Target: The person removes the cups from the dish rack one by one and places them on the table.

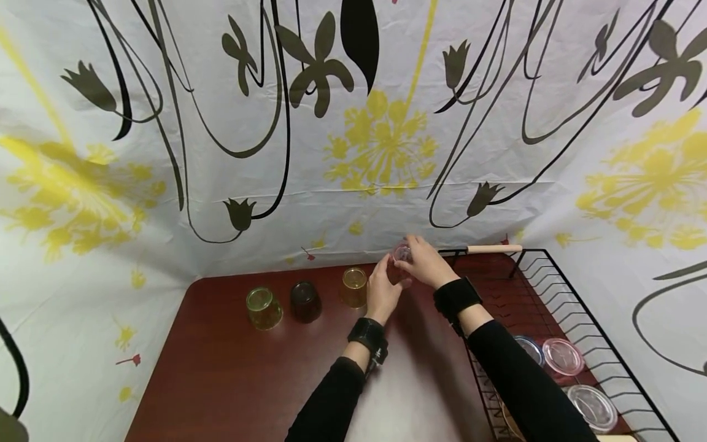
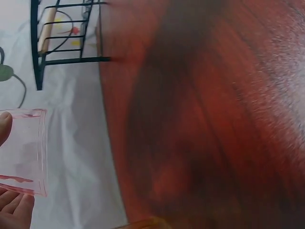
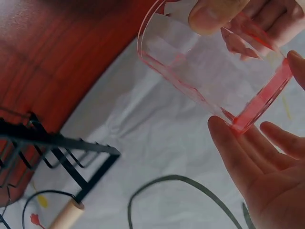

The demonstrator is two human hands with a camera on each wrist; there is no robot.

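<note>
Pink glass [image 3: 209,76], clear and tinted, sat between my two hands above the far edge of the surface [image 1: 232,368], close to the flowered cloth [image 1: 353,141] at twelve o'clock. My right hand [image 1: 426,263] gripped it from above, thumb [image 3: 214,14] pressed on the wall near the rim and the other fingers curled round the far side. My left hand [image 1: 382,293] came up from seven o'clock of the glass with fingers [image 3: 238,157] nearly straight, the tips touching its thick base; whether they truly clasped it I could not tell. In the left wrist view only the glass [image 2: 24,150] and a few fingertips [image 2: 14,210] showed at the edge, with the red-brown surface blurred beside them.

At nine o'clock of my hands stood three more glasses in a row on the surface: an amber glass [image 1: 354,287] just beside my left hand, a dark brown glass [image 1: 305,301] next, and a yellow-green glass [image 1: 263,307] farthest out. All three looked to be mouth down.

At three o'clock ran a black wire rack [image 1: 558,282], with a wooden handle [image 1: 493,248] resting across its far rail. Toward five o'clock, inside the rack, lay round lids: a pink lid [image 1: 562,356], a bluish lid [image 1: 529,347] partly behind my right sleeve, and a clear lid [image 1: 593,406] nearest me.
</note>
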